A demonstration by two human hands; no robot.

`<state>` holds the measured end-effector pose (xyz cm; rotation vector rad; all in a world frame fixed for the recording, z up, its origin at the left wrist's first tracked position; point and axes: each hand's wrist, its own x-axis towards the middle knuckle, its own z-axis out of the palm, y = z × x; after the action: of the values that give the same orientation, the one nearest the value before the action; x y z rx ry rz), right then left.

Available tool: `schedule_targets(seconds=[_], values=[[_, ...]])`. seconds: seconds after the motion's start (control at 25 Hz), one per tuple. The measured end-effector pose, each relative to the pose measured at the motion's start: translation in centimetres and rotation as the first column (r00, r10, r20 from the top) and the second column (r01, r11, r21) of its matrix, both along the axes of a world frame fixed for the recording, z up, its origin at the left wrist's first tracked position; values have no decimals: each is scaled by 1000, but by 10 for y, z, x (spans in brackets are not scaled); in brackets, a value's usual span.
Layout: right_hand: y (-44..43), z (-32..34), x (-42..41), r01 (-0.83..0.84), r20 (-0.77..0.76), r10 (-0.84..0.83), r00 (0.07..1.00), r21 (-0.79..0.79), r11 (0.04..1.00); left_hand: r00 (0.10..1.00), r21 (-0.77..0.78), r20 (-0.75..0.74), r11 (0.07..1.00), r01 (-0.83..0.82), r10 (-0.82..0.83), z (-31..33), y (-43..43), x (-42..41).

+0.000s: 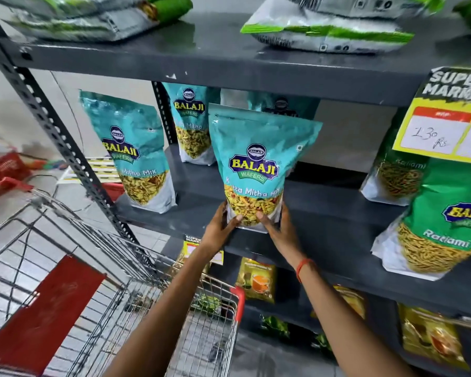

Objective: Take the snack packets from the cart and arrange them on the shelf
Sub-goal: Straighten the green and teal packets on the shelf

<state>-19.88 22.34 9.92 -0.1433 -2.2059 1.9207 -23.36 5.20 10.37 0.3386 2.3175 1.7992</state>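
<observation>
A teal Balaji snack packet (257, 164) stands upright at the front edge of the dark middle shelf (337, 213). My left hand (219, 227) grips its lower left corner and my right hand (279, 227) grips its lower right corner. Two more teal packets stand on the same shelf: one at the left end (132, 151), one further back (192, 123). A third teal packet (286, 106) shows partly behind the held one. The wire cart (158, 295) with a red handle sits below my arms at the lower left.
Green Ratlami packets (446, 227) stand at the shelf's right. A yellow price tag (446, 118) hangs from the upper shelf, which holds flat green-and-white bags (329, 25). Yellow packets (256, 278) fill the lower shelf. A perforated grey upright (52, 126) frames the left side.
</observation>
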Motion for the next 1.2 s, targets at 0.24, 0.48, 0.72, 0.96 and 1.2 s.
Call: schedule_targets(seconds=[0.24, 0.48, 0.72, 0.96, 1.2], values=[[-3, 8, 8, -14, 55, 15, 998, -5, 1000, 999, -15, 47, 1000, 0, 0, 3, -1, 3], [0, 15, 15, -32, 131, 35, 991, -25, 999, 999, -92, 12, 995, 47, -46, 12, 2, 10], [-2, 31, 17, 1, 169, -9, 986, 50, 999, 999, -87, -35, 996, -23, 20, 33, 9, 20], [-2, 34, 18, 0, 150, -3, 989, 21, 1000, 999, -78, -25, 996, -42, 40, 37, 6, 21], [-26, 54, 26, 389, -346, -297, 890, 237, 890, 982, -56, -141, 989, -136, 127, 41, 6, 21]])
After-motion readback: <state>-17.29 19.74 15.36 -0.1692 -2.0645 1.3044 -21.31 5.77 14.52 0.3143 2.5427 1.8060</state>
